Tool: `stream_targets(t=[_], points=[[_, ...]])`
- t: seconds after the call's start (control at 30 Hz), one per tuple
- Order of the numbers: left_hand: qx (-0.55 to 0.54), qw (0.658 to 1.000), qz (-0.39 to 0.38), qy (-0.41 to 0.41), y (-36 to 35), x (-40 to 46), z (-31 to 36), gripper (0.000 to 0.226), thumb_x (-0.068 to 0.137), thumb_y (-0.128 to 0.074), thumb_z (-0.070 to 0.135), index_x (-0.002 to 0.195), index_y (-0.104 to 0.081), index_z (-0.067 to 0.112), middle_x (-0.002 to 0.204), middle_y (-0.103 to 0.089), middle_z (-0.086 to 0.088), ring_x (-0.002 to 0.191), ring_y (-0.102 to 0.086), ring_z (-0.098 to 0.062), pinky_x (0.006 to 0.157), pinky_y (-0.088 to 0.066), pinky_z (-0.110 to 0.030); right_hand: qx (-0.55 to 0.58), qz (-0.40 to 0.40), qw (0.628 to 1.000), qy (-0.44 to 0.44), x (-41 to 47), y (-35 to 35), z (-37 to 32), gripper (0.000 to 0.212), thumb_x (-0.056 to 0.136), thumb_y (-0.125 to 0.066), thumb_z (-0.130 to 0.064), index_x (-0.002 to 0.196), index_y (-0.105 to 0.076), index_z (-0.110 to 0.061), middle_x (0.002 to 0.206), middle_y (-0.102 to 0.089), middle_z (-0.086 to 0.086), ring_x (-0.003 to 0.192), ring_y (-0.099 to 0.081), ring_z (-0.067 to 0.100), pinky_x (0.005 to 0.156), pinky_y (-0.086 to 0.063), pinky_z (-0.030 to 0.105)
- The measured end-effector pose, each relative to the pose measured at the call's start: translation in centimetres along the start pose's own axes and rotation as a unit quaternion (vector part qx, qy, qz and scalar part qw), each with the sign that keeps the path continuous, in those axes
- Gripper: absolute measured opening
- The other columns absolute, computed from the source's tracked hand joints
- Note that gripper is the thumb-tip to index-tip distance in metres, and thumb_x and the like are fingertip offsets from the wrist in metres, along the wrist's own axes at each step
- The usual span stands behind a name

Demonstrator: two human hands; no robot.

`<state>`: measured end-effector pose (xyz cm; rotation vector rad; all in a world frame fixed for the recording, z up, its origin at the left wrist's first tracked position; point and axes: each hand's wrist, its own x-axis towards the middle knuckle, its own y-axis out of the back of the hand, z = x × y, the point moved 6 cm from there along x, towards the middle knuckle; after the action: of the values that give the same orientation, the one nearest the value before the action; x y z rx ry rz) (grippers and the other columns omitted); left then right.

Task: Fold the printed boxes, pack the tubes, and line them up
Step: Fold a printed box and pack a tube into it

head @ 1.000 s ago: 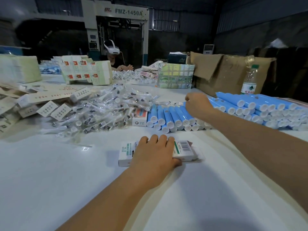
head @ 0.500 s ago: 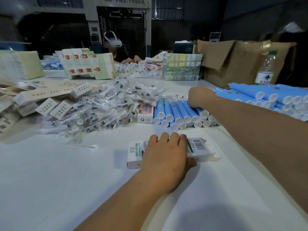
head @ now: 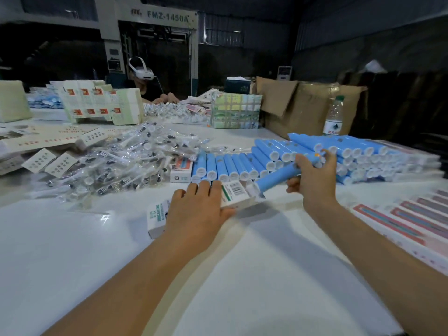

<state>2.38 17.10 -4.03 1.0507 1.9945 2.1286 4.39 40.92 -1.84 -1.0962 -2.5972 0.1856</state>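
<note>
A white printed box [head: 234, 193] with green lettering and a barcode lies on the white table [head: 72, 251]. My left hand [head: 198, 212] presses down on it and grips it. My right hand [head: 312, 178] holds a blue tube [head: 278, 177] slanted toward the box's open right end, its lower tip at the flaps. Behind lie a row of blue tubes [head: 225, 166] and a larger stack of blue tubes [head: 358, 156], white caps facing me.
A heap of clear-wrapped brush heads [head: 126, 161] lies at left, with flat printed box blanks [head: 43, 139] beyond. More flat blanks [head: 417, 219] lie at right. A water bottle [head: 334, 115], cardboard boxes [head: 303, 105] and another person [head: 145, 81] are at the back.
My right hand has lifted a blue tube from the pile and brought it down to the box's open end. My left hand stays on the box.
</note>
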Motion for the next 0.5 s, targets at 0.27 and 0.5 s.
stream_targets(t=[0.27, 0.5], points=[[0.025, 0.999, 0.019, 0.000, 0.1, -1.0, 1.2, 0.069, 0.091, -0.018, 0.064, 0.144, -0.021, 0.020, 0.133, -0.043, 0.000, 0.116, -0.041, -0.022, 0.089, -0.032, -0.035, 0.014, -0.052, 0.996, -0.065, -4.0, -1.6, 2.5, 0.030, 0.090, -0.062, -0.018, 0.113, -0.042, -0.020, 0.077, -0.060, 0.009, 0.036, -0.047, 0.010, 0.036, -0.039, 0.023], [0.026, 0.999, 0.021, 0.027, -0.1, -0.9, 0.7, 0.070, 0.092, -0.024, 0.064, 0.144, -0.022, 0.018, 0.133, -0.043, -0.003, 0.114, -0.042, -0.024, 0.085, -0.032, -0.037, -0.170, -0.107, 0.979, 0.040, -5.8, -1.8, 1.8, 0.020, 0.089, -0.061, -0.017, 0.070, -0.066, -0.019, 0.081, -0.065, 0.004, 0.059, -0.051, 0.014, 0.054, -0.042, 0.028]])
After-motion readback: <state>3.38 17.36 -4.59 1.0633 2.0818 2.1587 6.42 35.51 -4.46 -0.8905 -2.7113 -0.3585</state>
